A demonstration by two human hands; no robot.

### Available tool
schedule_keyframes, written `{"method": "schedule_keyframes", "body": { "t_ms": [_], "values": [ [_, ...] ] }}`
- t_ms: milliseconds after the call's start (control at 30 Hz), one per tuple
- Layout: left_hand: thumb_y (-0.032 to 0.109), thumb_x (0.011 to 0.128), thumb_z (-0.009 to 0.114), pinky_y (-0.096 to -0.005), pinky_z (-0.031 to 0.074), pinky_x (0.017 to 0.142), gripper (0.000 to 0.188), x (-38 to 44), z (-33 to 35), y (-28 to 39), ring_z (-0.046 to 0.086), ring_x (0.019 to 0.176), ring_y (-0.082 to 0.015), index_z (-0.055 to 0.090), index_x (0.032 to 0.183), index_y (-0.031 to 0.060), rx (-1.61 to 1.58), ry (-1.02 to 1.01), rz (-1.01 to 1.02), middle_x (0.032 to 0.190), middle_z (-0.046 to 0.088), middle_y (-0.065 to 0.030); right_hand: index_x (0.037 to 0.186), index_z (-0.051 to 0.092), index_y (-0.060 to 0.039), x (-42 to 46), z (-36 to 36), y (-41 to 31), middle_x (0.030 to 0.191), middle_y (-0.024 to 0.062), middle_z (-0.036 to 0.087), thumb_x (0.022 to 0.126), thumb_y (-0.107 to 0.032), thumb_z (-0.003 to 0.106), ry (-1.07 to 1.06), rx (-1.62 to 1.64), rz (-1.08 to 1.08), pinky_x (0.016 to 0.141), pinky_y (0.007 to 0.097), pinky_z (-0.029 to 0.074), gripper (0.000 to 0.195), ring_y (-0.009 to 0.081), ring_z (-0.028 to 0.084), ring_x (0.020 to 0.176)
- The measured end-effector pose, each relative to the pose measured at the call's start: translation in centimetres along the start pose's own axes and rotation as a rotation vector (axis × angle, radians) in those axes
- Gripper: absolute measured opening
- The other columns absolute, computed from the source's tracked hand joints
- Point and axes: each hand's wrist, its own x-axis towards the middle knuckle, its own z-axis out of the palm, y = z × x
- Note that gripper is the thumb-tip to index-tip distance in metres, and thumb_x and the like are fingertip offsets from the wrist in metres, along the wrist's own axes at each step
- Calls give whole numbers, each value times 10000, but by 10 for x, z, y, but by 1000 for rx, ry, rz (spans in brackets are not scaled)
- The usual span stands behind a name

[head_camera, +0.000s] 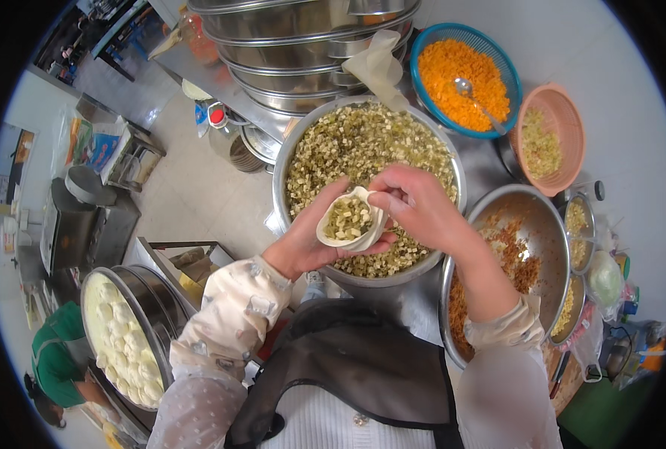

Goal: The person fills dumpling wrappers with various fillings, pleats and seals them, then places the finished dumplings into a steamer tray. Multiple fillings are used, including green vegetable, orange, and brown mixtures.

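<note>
My left hand (316, 230) cups a round dough wrapper (361, 242) from below and behind. Chopped green vegetable and pale tofu-like cubes form a filling (347, 220) inside it. With thumb and index finger, my right hand (414, 205) pinches the wrapper's right rim, where folds are visible; the top is still uncovered. Both hands are above a large steel bowl (279, 185) heaped with the same diced mixture (361, 140). The fingers of my left hand under the wrapper are partly hidden.
Stacked steel steamers (305, 50) stand behind the bowl, a pale cloth (377, 64) hanging from them. Right are a blue basket (414, 73) of orange shreds with a spoon (464, 87), a pink basket (571, 134) and a steel bowl (546, 236). A tray of buns (122, 337) and a person (58, 353) are left.
</note>
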Motion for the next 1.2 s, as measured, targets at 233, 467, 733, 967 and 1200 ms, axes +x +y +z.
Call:
{"method": "schedule_keyframes", "body": {
  "t_ms": [233,467,733,967,1200],
  "values": [
    [254,980,495,-382,534,875,380,-5,4,-17,610,1012,-191,461,1287,33,208,233,339,1164,571,-88,885,599,-5,-6,11,7,778,64,572,858,-93,651,-12,134,95,612,280,449,105,126,560,688],
    [217,954,430,-362,581,738,323,-3,-4,-4,639,902,-188,531,1145,-24,340,174,231,1022,619,-115,894,596,0,-5,8,6,779,62,578,849,-86,649,-55,101,89,622,282,457,111,127,561,693],
    [317,977,353,-404,565,737,406,4,-3,10,658,901,-237,529,1168,5,422,166,-4,1032,645,-120,911,574,11,-1,12,17,787,57,585,870,-102,627,-93,382,120,619,281,472,131,118,565,709],
    [273,987,478,-377,557,844,383,-7,-5,-18,578,1076,-190,402,1324,109,411,160,329,1232,497,-62,959,534,-13,-3,16,26,820,10,540,901,-67,604,-77,440,252,551,223,437,105,61,525,672],
    [111,942,506,-238,456,803,241,5,-17,-18,543,945,-96,565,1155,15,770,287,446,1022,578,-38,985,523,-6,-3,22,22,812,14,537,899,-21,581,-38,236,104,553,210,426,105,57,521,679]
  ]
}}
